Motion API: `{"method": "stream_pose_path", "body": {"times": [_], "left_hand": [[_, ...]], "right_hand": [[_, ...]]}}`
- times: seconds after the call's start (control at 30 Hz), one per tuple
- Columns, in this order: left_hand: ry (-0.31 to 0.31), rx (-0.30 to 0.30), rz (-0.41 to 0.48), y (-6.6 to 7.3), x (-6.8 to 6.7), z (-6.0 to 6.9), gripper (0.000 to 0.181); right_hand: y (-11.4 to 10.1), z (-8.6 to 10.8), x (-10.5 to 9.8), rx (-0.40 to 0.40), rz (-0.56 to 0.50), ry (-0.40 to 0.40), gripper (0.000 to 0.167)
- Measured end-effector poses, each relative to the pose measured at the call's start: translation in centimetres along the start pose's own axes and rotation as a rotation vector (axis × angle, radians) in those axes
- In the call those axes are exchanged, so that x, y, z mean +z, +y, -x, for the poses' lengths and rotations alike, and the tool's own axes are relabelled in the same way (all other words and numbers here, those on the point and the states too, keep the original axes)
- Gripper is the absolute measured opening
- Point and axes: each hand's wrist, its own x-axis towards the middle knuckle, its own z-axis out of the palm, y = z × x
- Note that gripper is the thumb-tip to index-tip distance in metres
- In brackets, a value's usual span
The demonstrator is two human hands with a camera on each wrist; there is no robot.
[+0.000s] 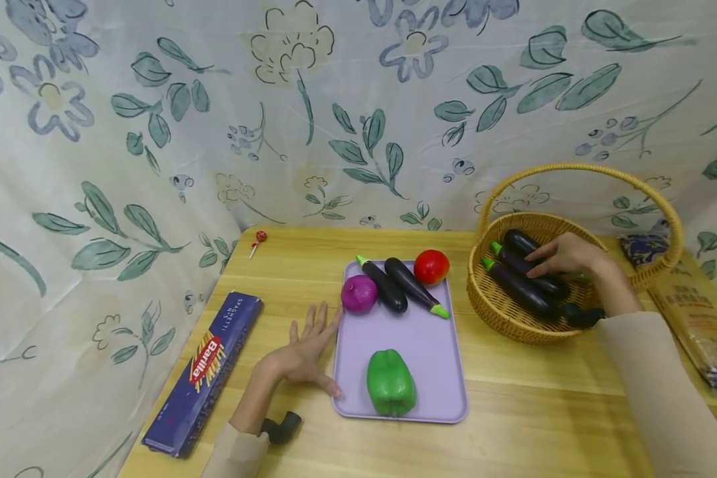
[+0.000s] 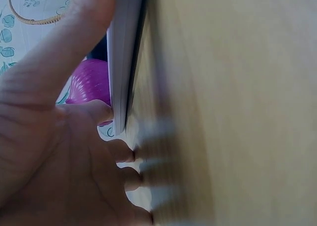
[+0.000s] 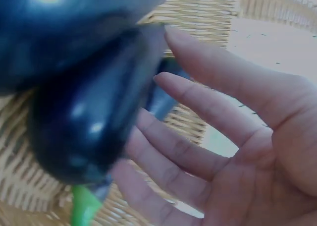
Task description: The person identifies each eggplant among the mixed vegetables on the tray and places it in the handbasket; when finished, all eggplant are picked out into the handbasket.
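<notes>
My left hand (image 1: 301, 358) rests beside the lilac tray (image 1: 436, 398), fingers spread, with thumb and index finger at its left rim; the left wrist view shows the palm (image 2: 59, 161) by the tray's side (image 2: 121, 62). On the tray lie a purple onion (image 1: 359, 294), two eggplants (image 1: 385, 285) (image 1: 409, 279), a red tomato (image 1: 431, 267) and a green bell pepper (image 1: 391, 383). My right hand (image 1: 567, 255) reaches into the wicker basket (image 1: 490, 312), over several eggplants (image 1: 520, 290). In the right wrist view its loosely bent fingers and thumb (image 3: 166, 94) touch or nearly touch one eggplant (image 3: 89, 112).
A blue Barilla spaghetti box (image 1: 206, 372) lies at the left of the wooden table, and a small red lollipop (image 1: 261, 236) near the back left edge. The basket's tall handle (image 1: 573, 167) arches over the right hand. Right of the basket lies a yellowish package (image 1: 699, 318).
</notes>
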Motion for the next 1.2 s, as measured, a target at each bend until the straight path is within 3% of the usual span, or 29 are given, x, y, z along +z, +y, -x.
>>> {"method": "stream_pose_path", "body": {"times": [0.13, 0.23, 0.37, 0.47, 0.7, 0.87, 1.2], "left_hand": [[-0.002, -0.001, 0.006, 0.1, 0.0, -0.1, 0.148], [-0.002, 0.000, 0.011, 0.0, 0.0, 0.0, 0.147], [0.004, 0.001, 0.012, -0.2, 0.1, 0.1, 0.147], [0.007, 0.001, 0.008, -0.3, 0.2, 0.1, 0.147], [0.011, 0.014, -0.003, -0.3, 0.5, -0.1, 0.147], [0.015, 0.019, -0.007, -0.4, 0.7, 0.1, 0.147], [0.019, 0.029, -0.009, -0.9, 1.0, 0.1, 0.147]], "right_hand": [[-0.6, 0.8, -0.2, -0.106, 0.143, 0.070, 0.056], [-1.7, 1.7, 0.0, -0.191, 0.191, 0.075, 0.059], [-3.5, 3.2, 1.0, -0.298, 0.167, 0.042, 0.061], [-5.0, 4.4, 2.1, -0.368, 0.154, 0.069, 0.056], [-8.7, 6.4, 5.2, -0.471, 0.111, 0.082, 0.047], [-11.4, 5.3, 7.6, -0.533, 0.101, 0.086, 0.050], [-15.4, 0.0, 11.3, -0.565, 0.083, 0.069, 0.063]]}}
